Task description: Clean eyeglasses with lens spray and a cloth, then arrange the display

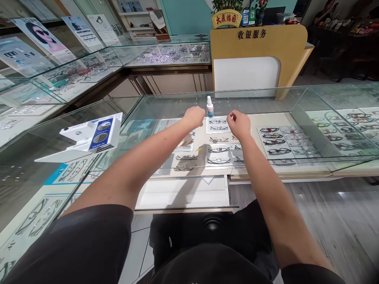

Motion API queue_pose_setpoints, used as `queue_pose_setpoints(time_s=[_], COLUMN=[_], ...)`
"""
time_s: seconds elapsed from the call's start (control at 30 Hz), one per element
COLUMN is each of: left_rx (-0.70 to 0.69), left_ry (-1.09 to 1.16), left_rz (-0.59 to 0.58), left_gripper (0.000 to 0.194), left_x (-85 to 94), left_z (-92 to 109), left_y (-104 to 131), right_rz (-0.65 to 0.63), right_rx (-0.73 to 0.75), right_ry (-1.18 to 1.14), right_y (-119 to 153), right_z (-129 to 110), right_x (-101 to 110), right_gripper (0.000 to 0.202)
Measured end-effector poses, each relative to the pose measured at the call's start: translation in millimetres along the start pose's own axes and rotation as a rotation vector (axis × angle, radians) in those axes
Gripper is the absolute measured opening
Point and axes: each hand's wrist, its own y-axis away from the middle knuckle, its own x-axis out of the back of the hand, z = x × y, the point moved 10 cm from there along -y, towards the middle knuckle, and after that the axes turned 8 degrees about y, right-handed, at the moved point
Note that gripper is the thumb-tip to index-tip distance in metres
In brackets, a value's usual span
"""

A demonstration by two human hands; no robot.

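Both arms reach forward over a glass display counter. My left hand [194,116] is closed, knuckles up, just left of a small white spray bottle [210,107] with a blue-and-white label. The bottle stands upright between the hands, and I see no contact with it. Fingers curl inward on my right hand [239,125], to the bottle's right. Whatever either hand may hold is hidden or too small to make out. Under the glass, beneath and between the arms, lie rows of eyeglasses [218,150] on white cards.
An open white drawer [183,191] juts out below the counter in front of my lap. A folded white-and-blue cardboard display [102,134] stands on the left glass. More eyeglasses [276,151] fill the case at right. Beyond is a yellow cashier desk [248,43].
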Motion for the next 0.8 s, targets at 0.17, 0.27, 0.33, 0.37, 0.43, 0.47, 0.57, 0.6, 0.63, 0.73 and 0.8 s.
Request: queue_pose_setpoints(time_s=[0.17,0.27,0.33,0.37,0.43,0.47,0.57,0.6,0.63,0.73,0.8], left_rx=[-0.012,-0.022,-0.033,-0.036,-0.025,-0.012,0.025,0.033,0.038,0.053,0.071], left_ry=[-0.036,0.004,0.032,0.044,0.064,0.07,0.076,0.076,0.074,0.061,0.037], left_rz=[0.02,0.005,-0.004,-0.009,-0.03,-0.047,-0.114,-0.133,-0.151,-0.189,-0.198], left_gripper=[0.016,0.016,0.021,0.025,0.037,0.044,0.057,0.059,0.061,0.066,0.068], left_x=[2.9,3.1,2.6,2.2,1.0,0.0,-3.3,-4.2,-4.9,-7.2,-8.1], left_z=[-11,-17,-19,-20,-21,-22,-24,-25,-26,-27,-29], left_y=[2,1,-1,-3,-8,-11,-17,-19,-20,-22,-24], right_rz=[-0.003,-0.008,-0.011,-0.013,-0.016,-0.015,-0.013,-0.014,-0.014,-0.013,-0.016], right_rx=[0.005,0.005,0.001,-0.002,-0.002,0.001,0.006,0.005,0.004,0.003,0.003], right_ry=[0.004,0.011,0.012,0.011,0.008,0.006,-0.003,-0.009,-0.016,-0.023,-0.015], right_y=[0,0,0,0,0,0,0,0,0,1,1], right_z=[-1,-1,-1,-1,-1,-1,-1,-1,-1,-1,-1], right_x=[-1,-2,-2,-2,-2,-2,-2,-2,-2,-2,-2], right_gripper=[0.018,0.018,0.018,0.018,0.018,0.018,0.017,0.017,0.017,0.018,0.018])
